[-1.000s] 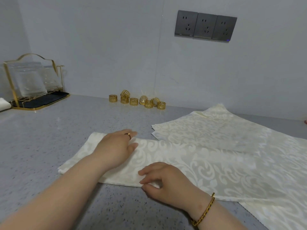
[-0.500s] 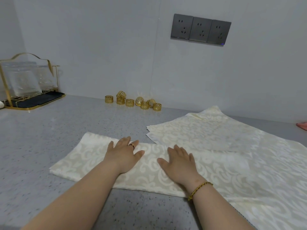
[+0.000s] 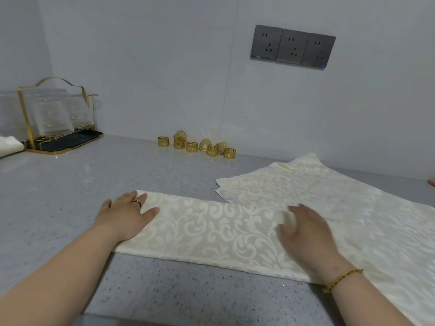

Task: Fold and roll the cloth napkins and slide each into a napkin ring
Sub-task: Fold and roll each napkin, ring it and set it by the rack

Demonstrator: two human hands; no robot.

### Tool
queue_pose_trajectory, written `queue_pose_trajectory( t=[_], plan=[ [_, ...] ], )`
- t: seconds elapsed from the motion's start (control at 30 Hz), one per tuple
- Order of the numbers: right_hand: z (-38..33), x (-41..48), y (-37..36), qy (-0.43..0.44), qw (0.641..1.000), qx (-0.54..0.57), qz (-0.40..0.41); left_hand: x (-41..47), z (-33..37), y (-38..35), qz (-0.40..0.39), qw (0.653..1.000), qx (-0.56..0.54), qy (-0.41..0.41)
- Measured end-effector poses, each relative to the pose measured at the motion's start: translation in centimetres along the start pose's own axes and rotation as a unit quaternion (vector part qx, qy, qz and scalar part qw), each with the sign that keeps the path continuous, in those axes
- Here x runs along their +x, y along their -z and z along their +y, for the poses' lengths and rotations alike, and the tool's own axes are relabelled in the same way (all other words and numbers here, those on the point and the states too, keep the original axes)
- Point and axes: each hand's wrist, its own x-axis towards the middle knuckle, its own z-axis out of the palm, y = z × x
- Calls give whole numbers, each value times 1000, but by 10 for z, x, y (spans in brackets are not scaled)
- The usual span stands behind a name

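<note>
The fingers (image 3: 140,200) of the left hand (image 3: 124,216) lie flat and close together on the left end of the folded napkin (image 3: 211,229), with the thumb out to the side. The fingers (image 3: 303,214) of the right hand (image 3: 306,234) are straight, a bit spread and blurry at the napkin's right end; I cannot tell if they touch it.

The long napkin lies on the grey bench (image 3: 94,184) at 6 o'clock. Its right end sits on more flat napkins (image 3: 317,184) at 3 o'clock. Gold napkin rings (image 3: 191,147) sit by the wall at 12 o'clock. A rack of glasses (image 3: 54,114) stands at 10 o'clock.
</note>
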Motion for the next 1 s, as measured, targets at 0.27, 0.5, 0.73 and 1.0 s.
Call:
queue_pose_trajectory(
  t=[0.27,0.5,0.73,1.0],
  plan=[
    [-105,-29,-22,339,914,178,-135,4,-1,-3,12,1000,-18,6],
    [-98,-33,-41,359,909,207,-46,9,-7,3,23,996,-81,13],
    [-94,-32,-39,335,891,296,-79,26,-13,17,19,996,-68,62],
    [-93,-30,-37,290,882,348,-131,32,-12,20,23,985,-167,31]
  ],
)
